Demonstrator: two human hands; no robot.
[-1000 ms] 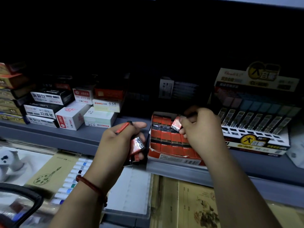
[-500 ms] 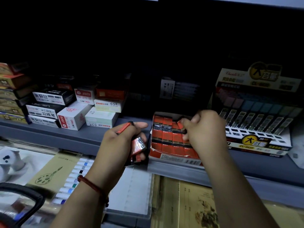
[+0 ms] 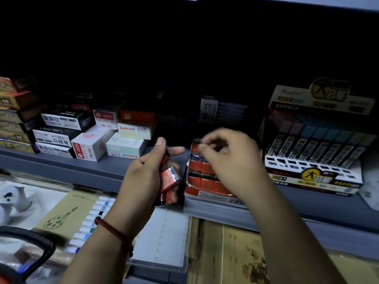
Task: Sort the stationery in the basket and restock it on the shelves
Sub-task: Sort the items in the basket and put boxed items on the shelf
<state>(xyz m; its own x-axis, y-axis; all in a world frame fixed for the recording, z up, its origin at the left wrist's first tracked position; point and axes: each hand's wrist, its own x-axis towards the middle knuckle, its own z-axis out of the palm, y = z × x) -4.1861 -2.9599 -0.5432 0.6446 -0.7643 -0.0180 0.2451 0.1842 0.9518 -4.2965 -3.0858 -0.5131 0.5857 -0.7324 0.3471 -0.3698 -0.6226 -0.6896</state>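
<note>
My left hand (image 3: 143, 177) grips several small red lead packs (image 3: 170, 178) in front of the grey shelf (image 3: 92, 169). To their right an open red display box (image 3: 196, 181), holding rows of the same red packs, stands at the shelf's front edge. My right hand (image 3: 231, 160) hovers over that box, blurred, fingers loosely curled with nothing visible between them. The black basket handle (image 3: 30, 238) shows at the lower left corner.
White and black refill boxes (image 3: 92, 146) are stacked on the shelf's left. A large lead-refill display (image 3: 311, 154) stands at the right. Below the shelf lie a paint set (image 3: 90, 222), a clear case (image 3: 164, 238) and brown sketch pads (image 3: 235, 255).
My right hand put the red pack it pinched into the display box, let go, and has lifted slightly toward the left. My left hand stays put with its packs, thumb raised.
</note>
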